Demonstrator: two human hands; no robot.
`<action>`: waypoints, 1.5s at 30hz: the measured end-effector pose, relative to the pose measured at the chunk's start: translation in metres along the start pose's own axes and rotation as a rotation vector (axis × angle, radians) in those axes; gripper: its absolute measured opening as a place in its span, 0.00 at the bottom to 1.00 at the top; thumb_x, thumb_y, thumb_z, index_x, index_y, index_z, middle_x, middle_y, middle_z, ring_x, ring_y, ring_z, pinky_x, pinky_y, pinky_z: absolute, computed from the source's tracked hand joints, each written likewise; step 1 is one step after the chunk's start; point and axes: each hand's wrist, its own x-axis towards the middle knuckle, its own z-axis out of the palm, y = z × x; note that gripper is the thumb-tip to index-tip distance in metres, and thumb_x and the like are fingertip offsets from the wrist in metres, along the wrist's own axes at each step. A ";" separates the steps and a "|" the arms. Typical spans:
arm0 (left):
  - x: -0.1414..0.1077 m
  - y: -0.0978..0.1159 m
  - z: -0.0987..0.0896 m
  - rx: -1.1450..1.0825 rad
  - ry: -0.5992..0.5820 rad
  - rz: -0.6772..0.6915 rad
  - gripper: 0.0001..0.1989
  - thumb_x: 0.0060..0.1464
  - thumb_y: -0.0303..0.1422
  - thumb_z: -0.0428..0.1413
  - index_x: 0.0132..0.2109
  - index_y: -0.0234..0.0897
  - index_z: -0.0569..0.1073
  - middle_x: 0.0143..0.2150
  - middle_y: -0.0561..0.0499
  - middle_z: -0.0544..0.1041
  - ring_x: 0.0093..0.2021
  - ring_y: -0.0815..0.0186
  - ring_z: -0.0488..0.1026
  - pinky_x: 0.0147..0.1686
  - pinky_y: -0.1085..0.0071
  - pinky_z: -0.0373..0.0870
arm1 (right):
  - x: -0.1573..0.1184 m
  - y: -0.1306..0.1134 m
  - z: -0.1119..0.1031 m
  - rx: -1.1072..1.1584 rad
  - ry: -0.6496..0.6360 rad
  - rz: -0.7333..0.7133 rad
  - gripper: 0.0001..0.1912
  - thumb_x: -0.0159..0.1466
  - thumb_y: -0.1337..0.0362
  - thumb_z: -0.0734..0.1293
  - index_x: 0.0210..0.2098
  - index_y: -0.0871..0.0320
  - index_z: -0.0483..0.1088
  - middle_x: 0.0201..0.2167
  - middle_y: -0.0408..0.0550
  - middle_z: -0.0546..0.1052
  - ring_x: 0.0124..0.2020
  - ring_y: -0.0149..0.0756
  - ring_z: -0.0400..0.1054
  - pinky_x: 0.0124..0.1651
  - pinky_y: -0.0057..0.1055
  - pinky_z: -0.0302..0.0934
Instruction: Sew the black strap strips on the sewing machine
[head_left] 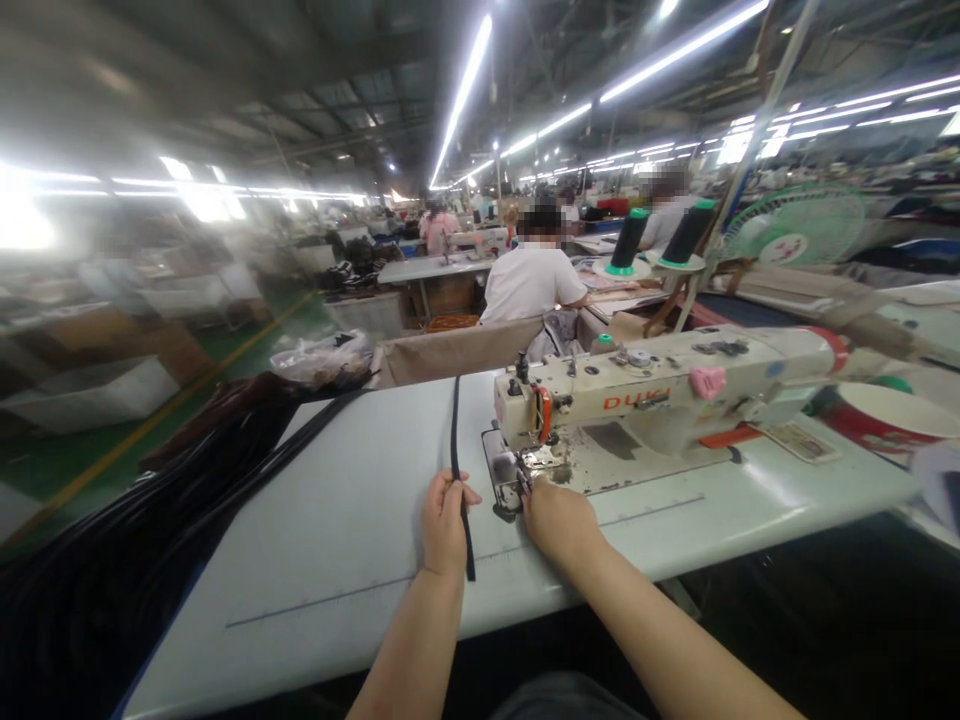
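A narrow black strip (454,430) runs from the back edge of the white table (337,500) toward its front. My left hand (445,515) is closed on this strip, left of the sewing machine (637,390), and the strip's near end hangs past the fingers. At the machine's needle area, my right hand (559,515) touches the metal parts near the presser foot (529,465). Its fingertips are bent in and partly hidden, so what they hold cannot be made out.
Long black strips (247,470) are heaped over the table's left side. Behind the table stand a fabric-lined bin (450,350), a person in a white shirt (532,280), black thread cones (628,240) and a green fan (795,225). A ruler line crosses the tabletop.
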 end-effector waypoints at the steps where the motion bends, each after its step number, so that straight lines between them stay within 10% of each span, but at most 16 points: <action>1: -0.001 0.001 0.000 -0.008 -0.010 0.003 0.12 0.62 0.43 0.52 0.44 0.41 0.72 0.26 0.54 0.75 0.32 0.61 0.74 0.35 0.66 0.67 | 0.002 -0.001 0.001 0.007 0.003 0.012 0.19 0.75 0.62 0.56 0.52 0.69 0.72 0.40 0.71 0.81 0.47 0.57 0.80 0.45 0.41 0.70; 16: -0.003 0.005 0.003 -0.060 -0.131 -0.011 0.12 0.62 0.44 0.54 0.44 0.40 0.72 0.26 0.55 0.74 0.30 0.63 0.73 0.33 0.68 0.66 | 0.015 0.011 -0.001 0.075 0.027 -0.082 0.19 0.76 0.62 0.55 0.57 0.64 0.69 0.47 0.66 0.81 0.49 0.51 0.78 0.48 0.38 0.67; 29: -0.013 0.008 -0.003 -0.202 -0.131 -0.190 0.20 0.54 0.44 0.64 0.48 0.35 0.74 0.34 0.49 0.80 0.37 0.64 0.78 0.35 0.71 0.68 | -0.021 0.030 -0.004 0.324 -0.033 -0.370 0.10 0.72 0.57 0.63 0.41 0.54 0.74 0.39 0.49 0.82 0.41 0.43 0.76 0.40 0.32 0.59; 38: -0.043 0.031 -0.010 -0.415 -0.185 -0.506 0.24 0.44 0.32 0.72 0.49 0.37 0.78 0.54 0.43 0.78 0.57 0.51 0.78 0.46 0.67 0.73 | -0.031 0.046 0.008 0.742 0.109 -0.339 0.11 0.72 0.62 0.57 0.38 0.53 0.70 0.34 0.45 0.77 0.38 0.39 0.72 0.43 0.32 0.62; 45: -0.047 0.033 0.007 -0.519 -0.229 -0.534 0.19 0.48 0.32 0.69 0.49 0.36 0.79 0.53 0.43 0.78 0.51 0.55 0.80 0.44 0.67 0.75 | -0.020 0.029 0.003 0.427 0.293 -0.426 0.02 0.70 0.64 0.64 0.40 0.55 0.69 0.38 0.50 0.76 0.40 0.42 0.70 0.45 0.36 0.61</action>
